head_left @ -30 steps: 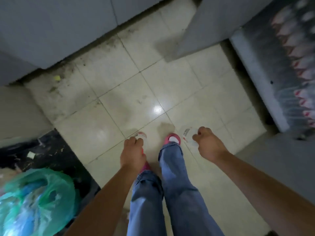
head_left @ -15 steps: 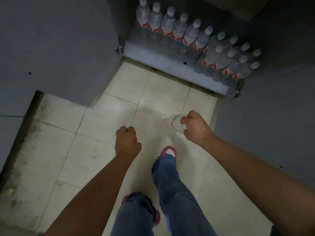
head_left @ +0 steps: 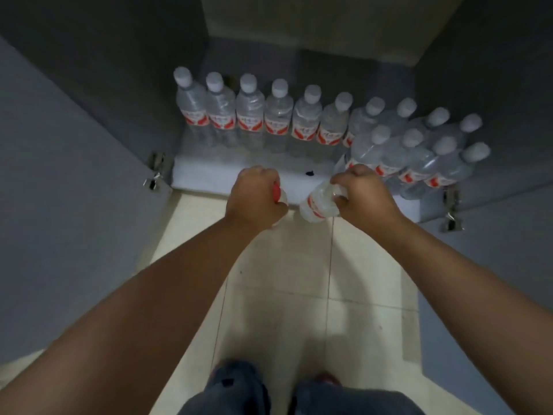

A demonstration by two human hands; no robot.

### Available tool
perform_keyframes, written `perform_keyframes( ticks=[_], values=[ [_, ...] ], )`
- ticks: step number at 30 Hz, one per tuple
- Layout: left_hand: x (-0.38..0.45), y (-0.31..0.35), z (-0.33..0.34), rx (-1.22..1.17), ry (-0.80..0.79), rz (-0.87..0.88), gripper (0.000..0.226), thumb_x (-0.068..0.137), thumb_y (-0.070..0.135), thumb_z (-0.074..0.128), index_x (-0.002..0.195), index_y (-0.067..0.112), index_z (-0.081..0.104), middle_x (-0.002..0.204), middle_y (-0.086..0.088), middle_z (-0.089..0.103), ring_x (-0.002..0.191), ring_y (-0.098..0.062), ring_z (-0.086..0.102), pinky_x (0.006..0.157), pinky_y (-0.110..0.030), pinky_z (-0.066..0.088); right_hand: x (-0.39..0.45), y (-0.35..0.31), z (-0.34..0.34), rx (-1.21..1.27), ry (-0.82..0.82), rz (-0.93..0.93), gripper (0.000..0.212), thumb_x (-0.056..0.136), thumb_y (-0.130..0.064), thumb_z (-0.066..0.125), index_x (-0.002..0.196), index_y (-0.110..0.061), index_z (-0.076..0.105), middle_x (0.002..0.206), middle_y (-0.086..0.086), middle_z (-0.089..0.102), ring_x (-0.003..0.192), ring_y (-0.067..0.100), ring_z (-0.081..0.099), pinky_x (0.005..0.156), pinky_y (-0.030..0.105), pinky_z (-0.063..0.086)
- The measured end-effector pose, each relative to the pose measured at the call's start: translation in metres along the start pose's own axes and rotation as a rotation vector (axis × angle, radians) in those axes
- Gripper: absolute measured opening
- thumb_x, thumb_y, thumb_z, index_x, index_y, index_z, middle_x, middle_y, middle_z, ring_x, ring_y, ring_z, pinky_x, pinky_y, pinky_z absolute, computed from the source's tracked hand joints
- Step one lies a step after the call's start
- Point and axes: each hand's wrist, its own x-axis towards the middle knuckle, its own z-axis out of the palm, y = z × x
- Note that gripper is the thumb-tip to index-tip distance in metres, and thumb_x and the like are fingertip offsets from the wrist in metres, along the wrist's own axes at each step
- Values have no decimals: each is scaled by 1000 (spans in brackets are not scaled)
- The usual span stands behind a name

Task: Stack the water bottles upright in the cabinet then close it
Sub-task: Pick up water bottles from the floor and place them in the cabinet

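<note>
I find the left door (head_left: 74, 190) of the cabinet (head_left: 209, 178) swung open, well out to the left of my left hand (head_left: 254, 196). That hand is closed in a fist around the left-hand bottle (head_left: 279, 199); only a strip of its red label and a little clear plastic show past the knuckles, so I cannot tell how the bottle is tilted. Beyond this hand, at the back of the cabinet floor, the back row of bottles (head_left: 263, 115) stands upright, caps up, bottles touching side by side. The floor strip directly beyond the left hand is bare.

The right hand (head_left: 363, 196) is closed on the neck end of the right-hand bottle (head_left: 318, 205), which hangs tilted, base towards the left hand. Just beyond and to the right of this hand a front row of bottles (head_left: 419, 163) stands upright, reaching the right edge. The right door (head_left: 508, 229) is open too.

Judgement: the stacking is well advanced but incomplete. Two bottles are in hand, neither yet placed; the front row has room to the left. Both doors remain to be closed.
</note>
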Motion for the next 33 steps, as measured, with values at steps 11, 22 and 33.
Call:
perform_keyframes(
  ticks=[11, 22, 33],
  values=[
    [107, -18, 40, 48, 235, 181, 33, 81, 9, 61, 113, 1, 60, 113, -22, 59, 107, -34, 55, 86, -34, 45, 98, 22, 29, -142, 217, -99, 31, 93, -13, 48, 121, -2, 55, 118, 25, 58, 109, 37, 55, 87, 36, 46],
    [124, -11, 38, 161, 111, 271, 47, 93, 7, 46, 138, 2, 33, 126, -25, 52, 112, -37, 55, 85, -38, 46, 106, 25, 17, -23, 103, -156, 43, 87, 5, 46, 128, -8, 53, 143, 10, 45, 131, 26, 42, 104, 27, 35],
    [118, -6, 29, 231, 52, 214, 39, 99, 29, 41, 129, 4, 39, 117, -22, 58, 107, -36, 57, 85, -42, 47, 103, 17, 23, -108, 199, 78, 40, 90, -20, 57, 127, -8, 49, 130, 18, 51, 116, 33, 53, 96, 34, 44]
  ],
)
